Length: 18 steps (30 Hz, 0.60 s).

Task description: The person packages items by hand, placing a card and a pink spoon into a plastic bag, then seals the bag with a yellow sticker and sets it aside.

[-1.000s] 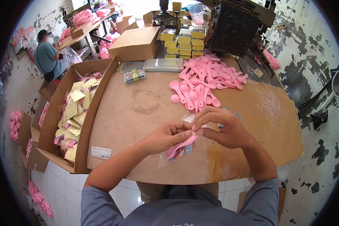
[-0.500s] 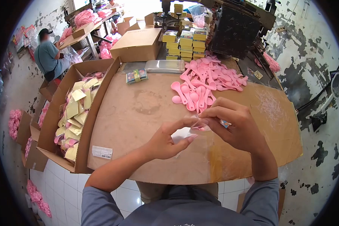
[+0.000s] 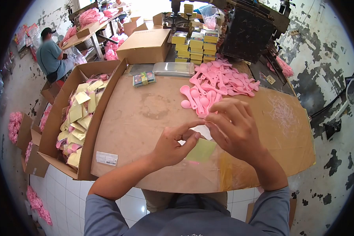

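Over the middle of the cardboard-covered table, my left hand [image 3: 175,144] pinches a small clear plastic bag between thumb and fingers. A pale yellow-green card [image 3: 201,151] shows in the bag below my fingers, with a bit of pink at its lower edge. My right hand [image 3: 236,129] is closed at the bag's upper edge, thumb and fingertips together. Something white [image 3: 203,131] shows between the hands, partly hidden. Just beyond them lies a heap of pink plastic scoops [image 3: 212,80].
An open carton [image 3: 91,144] of packed yellow cards and pink pieces stands at left. Behind are a banded card bundle [image 3: 144,79], a clear plastic stack [image 3: 174,69], a closed carton [image 3: 143,46], card stacks [image 3: 196,46] and a dark machine [image 3: 246,33]. A person [image 3: 51,57] sits far left.
The yellow-green card has come into view below my left fingers, and the bag has turned. My right hand has lifted slightly, its fingers more upright. The small coloured print beside it is hidden.
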Each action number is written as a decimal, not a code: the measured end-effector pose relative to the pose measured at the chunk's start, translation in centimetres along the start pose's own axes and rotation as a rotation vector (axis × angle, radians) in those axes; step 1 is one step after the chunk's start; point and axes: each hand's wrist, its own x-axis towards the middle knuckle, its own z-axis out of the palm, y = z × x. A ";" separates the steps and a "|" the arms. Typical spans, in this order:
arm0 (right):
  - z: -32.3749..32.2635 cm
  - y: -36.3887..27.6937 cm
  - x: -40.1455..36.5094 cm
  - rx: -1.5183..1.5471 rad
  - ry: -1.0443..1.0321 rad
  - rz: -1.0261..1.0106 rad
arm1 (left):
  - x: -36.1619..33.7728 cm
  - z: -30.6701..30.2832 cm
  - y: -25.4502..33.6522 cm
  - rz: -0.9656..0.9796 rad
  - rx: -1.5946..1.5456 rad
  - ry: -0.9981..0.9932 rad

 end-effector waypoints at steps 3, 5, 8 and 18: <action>0.9 -0.2 -0.1 -0.087 -0.023 -0.024 | 0.0 0.1 -0.1 0.097 0.111 0.016; 1.1 -0.2 -0.1 -0.148 -0.044 -0.062 | -0.1 0.1 -0.4 0.124 0.201 0.017; 1.2 -0.3 0.0 -0.251 -0.114 -0.104 | -0.1 0.2 -0.6 0.156 0.306 0.017; 1.0 -0.5 -0.5 -0.281 -0.135 -0.092 | 0.0 0.4 -0.4 0.099 0.257 -0.020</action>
